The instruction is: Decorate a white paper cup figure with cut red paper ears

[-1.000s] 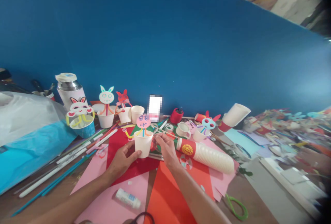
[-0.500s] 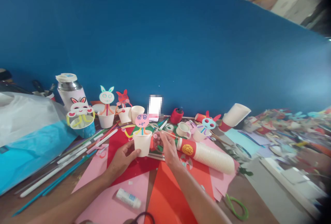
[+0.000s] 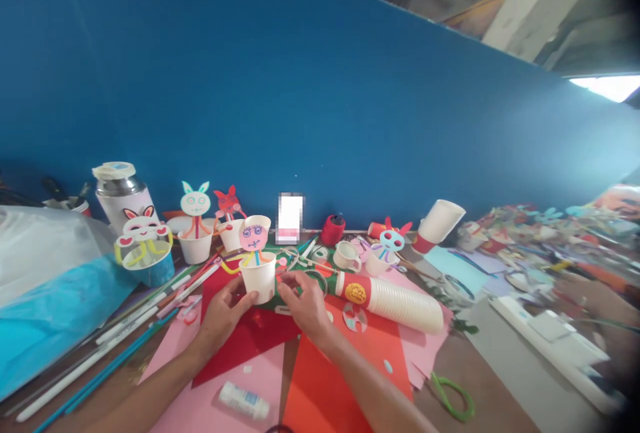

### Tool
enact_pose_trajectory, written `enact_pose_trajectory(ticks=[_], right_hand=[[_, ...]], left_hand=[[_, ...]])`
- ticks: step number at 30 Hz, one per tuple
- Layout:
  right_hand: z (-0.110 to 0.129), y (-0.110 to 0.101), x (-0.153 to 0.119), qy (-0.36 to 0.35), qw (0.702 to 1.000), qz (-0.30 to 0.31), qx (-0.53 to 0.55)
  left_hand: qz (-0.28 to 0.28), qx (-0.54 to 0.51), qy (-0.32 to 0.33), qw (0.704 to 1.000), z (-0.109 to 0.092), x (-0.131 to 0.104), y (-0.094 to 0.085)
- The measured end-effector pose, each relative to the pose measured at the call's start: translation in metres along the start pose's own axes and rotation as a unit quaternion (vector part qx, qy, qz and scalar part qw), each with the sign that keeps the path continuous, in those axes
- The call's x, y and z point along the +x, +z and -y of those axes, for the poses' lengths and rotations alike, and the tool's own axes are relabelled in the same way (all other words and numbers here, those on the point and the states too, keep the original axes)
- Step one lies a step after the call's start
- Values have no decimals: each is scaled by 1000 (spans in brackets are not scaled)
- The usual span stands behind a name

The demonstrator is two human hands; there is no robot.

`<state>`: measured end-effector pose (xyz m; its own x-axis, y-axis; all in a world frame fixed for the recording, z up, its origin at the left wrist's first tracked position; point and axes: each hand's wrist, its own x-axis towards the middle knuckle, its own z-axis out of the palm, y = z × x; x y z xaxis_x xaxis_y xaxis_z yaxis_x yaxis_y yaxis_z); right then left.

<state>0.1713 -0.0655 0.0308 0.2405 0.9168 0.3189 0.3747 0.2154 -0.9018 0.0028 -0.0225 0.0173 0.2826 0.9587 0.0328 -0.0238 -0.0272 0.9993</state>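
Observation:
A white paper cup [image 3: 259,281] stands upright in my left hand [image 3: 227,306], with the thumb across its front and the fingers around its left side. A pink paper face [image 3: 254,236] with drawn eyes and mouth rises from the cup on blue and orange strips. A yellow bent strip [image 3: 233,265] sticks out to the left, and a small pink disc [image 3: 281,264] shows at the right. My right hand [image 3: 304,301] is closed, its bent fingertips against the cup's right side. Red paper [image 3: 240,336] and orange paper [image 3: 327,373] lie beneath the hands.
Finished-looking cup figures, including a white rabbit [image 3: 195,204] and a blue one [image 3: 392,240], stand along the back. A stack of paper cups [image 3: 405,305] lies at right. A glue stick [image 3: 244,400] lies in front, and a thermos [image 3: 120,196] stands left.
My right hand has come down and left, from beside the cup's rim to its side. The cup tilts a little less steadily upright in view, shifted left as the camera turned.

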Motion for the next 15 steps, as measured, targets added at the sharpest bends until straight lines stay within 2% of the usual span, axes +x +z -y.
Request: enact_pose_trajectory(ticks=[5,8,15], right_hand=[[-5,-8,11,93,988,-30,118],[-5,-11,15,129,975,-17,179],[3,-9,13,123,974,-5,191]], left_hand=[[-1,16,5,1000,-4,-5,2],[16,26,-2,1000,-5,-7,4],[38,22,-1,999,-6,-10,8]])
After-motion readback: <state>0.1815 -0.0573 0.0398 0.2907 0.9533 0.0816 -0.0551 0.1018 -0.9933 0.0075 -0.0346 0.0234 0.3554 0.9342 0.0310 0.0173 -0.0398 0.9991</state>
